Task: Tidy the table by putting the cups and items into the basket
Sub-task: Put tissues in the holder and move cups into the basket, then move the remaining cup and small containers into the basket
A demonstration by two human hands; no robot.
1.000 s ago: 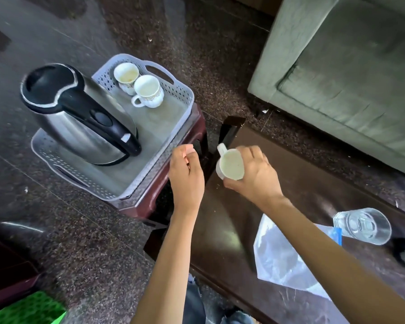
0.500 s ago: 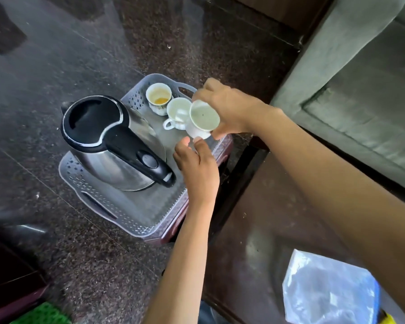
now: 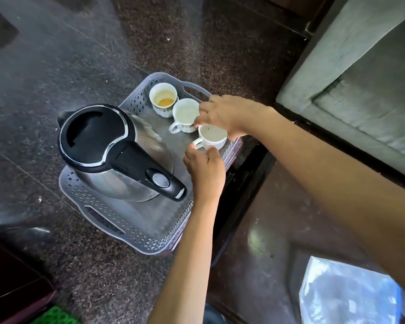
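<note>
I have the cup (image 3: 212, 137) low in the basket (image 3: 136, 226), just right of the kettle (image 3: 117, 153), my right hand (image 3: 227, 114) clamped on its far rim, left hand (image 3: 205, 169) pinching its near side, handle pointing toward the kettle.

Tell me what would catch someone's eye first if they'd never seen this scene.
Probably the big steel kettle with its black lid and handle, filling the near left part of the grey basket. Next, three white cups at the basket's far end, where the right hand and left hand both hold the nearest cup; the farthest cup has orange dregs.
</note>
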